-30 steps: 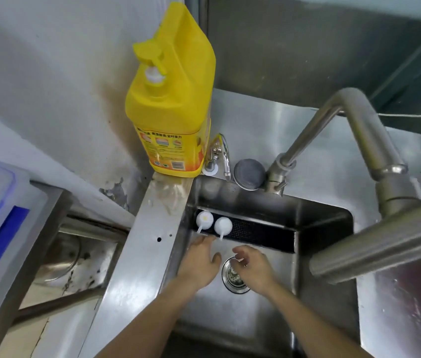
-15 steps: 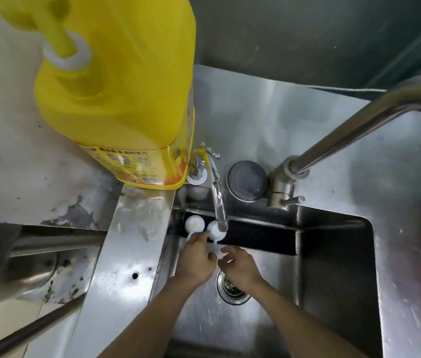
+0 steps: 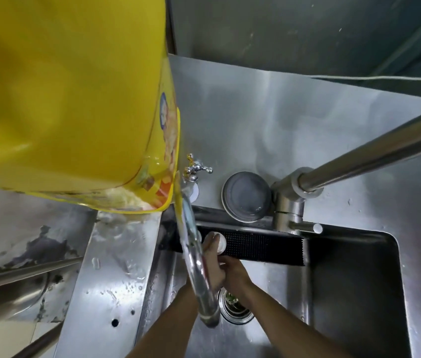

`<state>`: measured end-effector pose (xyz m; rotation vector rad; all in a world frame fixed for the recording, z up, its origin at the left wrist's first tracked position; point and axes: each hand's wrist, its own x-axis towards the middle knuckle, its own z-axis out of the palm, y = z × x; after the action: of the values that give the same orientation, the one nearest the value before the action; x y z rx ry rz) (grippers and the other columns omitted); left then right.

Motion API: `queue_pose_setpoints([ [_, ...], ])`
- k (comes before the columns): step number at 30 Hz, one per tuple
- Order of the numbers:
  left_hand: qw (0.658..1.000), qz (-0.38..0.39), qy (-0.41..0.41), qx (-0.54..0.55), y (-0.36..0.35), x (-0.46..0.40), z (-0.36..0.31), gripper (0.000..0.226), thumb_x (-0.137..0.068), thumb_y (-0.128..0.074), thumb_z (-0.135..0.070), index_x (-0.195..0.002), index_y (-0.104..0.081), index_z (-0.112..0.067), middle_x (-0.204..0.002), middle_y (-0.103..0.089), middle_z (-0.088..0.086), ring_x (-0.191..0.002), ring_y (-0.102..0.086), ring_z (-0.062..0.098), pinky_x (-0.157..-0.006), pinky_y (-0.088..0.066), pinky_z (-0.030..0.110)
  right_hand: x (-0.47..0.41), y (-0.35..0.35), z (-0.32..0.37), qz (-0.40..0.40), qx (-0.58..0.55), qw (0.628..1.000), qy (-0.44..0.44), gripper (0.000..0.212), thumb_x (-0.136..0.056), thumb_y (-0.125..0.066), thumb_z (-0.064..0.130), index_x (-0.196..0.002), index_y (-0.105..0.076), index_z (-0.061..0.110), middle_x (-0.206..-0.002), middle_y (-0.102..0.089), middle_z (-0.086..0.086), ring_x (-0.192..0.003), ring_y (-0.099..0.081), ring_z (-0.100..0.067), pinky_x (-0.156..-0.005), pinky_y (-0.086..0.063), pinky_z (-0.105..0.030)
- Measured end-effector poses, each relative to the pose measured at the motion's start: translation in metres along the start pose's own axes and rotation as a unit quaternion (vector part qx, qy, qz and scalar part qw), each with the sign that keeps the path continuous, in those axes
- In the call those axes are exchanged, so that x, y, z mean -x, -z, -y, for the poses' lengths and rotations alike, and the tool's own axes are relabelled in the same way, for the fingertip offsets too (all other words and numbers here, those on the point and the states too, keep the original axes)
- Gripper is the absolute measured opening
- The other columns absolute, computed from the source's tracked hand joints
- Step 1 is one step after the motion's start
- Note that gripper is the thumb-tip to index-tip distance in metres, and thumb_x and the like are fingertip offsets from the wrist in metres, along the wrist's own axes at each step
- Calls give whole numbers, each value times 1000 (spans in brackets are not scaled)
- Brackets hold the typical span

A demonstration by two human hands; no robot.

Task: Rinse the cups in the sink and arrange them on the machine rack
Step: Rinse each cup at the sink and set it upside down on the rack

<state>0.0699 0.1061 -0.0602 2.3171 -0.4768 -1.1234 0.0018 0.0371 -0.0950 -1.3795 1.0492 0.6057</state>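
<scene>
both hands [image 3: 226, 273] meet low in the sink [image 3: 354, 280] by a white cup [image 3: 219, 243], grip apparently pinching it though the chrome spout [image 3: 194, 264] hides much, so wet fingers could drop it.

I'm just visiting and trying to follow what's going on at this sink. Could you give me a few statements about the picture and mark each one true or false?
1. Both hands are down inside the sink. True.
2. The left hand reaches up to a small white object at the black mat. True.
3. The yellow bottle lies in the sink basin. False: it stands on the ledge at the sink's back left corner.
4. A plug covers the drain. False: its strainer is open to view.
5. The right hand grips the large faucet. False: it is low in the basin beside the left hand.
</scene>
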Motion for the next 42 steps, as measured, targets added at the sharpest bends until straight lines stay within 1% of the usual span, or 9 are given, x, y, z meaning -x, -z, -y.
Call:
queue_pose_setpoints([
  [5, 999, 0, -3, -38, 2, -2, 6, 82, -83, -52, 1, -157, -22, -20, -167, -12, -1, -150, -23, 21, -119, -21, 24, 1, 1, 5, 23, -113, 991, -72, 26, -90, -47, -3, -82, -65, 13, -75, -62, -11, -63, -58, -20, -50, -45, -23],
  [13, 1000, 7, -3, -16, 4, -3, 7, 76, -81, -51, 3, -152, -32, -17, -159, -32, -1, -140, -38, 26, -113, -34, 32, 1, -2, -7, 66, -206, 972, -88, 21, -90, -47, 1, -98, -63, 12, -86, -68, -10, -81, -63, -19, -64, -56, -27],
  [20, 996, 38, -2, -74, 0, 9, 3, 74, -91, -55, -16, -157, -20, -16, -163, -19, 3, -144, -32, 27, -117, -25, 30, 22, 2, -11, -28, -203, 975, -91, 30, -92, -47, -10, -67, -51, 6, -60, -55, -12, -39, -54, -13, -40, -45, -19],
  [23, 999, 38, 18, -25, -6, 20, 6, 74, -93, -55, -22, -157, -18, -17, -163, -17, 4, -148, -23, 25, -117, -21, 26, 34, 8, -17, -32, -240, 969, -59, 33, -90, -57, -7, -64, -45, 9, -44, -52, 1, -33, -46, -7, -36, -37, -17],
  [27, 999, 7, 7, 43, 2, 51, -6, 65, -84, -62, -12, -146, -41, -20, -144, -38, 3, -136, -36, 21, -107, -29, 21, 70, 26, -19, -25, -245, 969, -33, 38, -87, -50, -18, -68, -44, 15, -62, -57, -10, -45, -51, -18, -48, -31, -23],
  [30, 993, -25, -9, 113, 6, 72, -17, 58, -74, -60, 3, -125, -57, -25, -119, -43, -2, -122, -46, 17, -94, -29, 12, 93, 38, -16, -37, -180, 983, 8, 26, -89, -48, -18, -80, -44, 7, -58, -63, -14, -44, -57, -21, -48, -39, -26],
  [34, 974, -11, -24, 225, 9, 102, -31, 62, -63, -65, -3, -117, -55, -33, -126, -47, 3, -114, -55, 14, -91, -45, 14, 131, 56, -24, -72, -126, 986, 77, 6, -92, -56, -4, -92, -56, -11, -80, -61, -26, -64, -61, -31, -52, -49, -26],
  [38, 950, 33, -63, 306, 12, 131, -46, 63, -64, -78, -6, -119, -60, -30, -124, -66, 4, -108, -65, 15, -78, -50, 14, 186, 73, -20, -85, -127, 979, 135, 17, -90, -57, -8, -79, -59, 4, -62, -68, -16, -49, -68, -24, -47, -52, -24],
  [42, 922, 62, -101, 368, 15, 171, -74, 62, -58, -79, -23, -118, -64, -20, -118, -73, 5, -106, -69, 16, -89, -53, 27, 252, 85, -19, -66, -130, 966, 214, 20, -86, -61, 24, -89, -55, 6, -62, -69, -6, -52, -69, -18, -49, -51, -22],
])
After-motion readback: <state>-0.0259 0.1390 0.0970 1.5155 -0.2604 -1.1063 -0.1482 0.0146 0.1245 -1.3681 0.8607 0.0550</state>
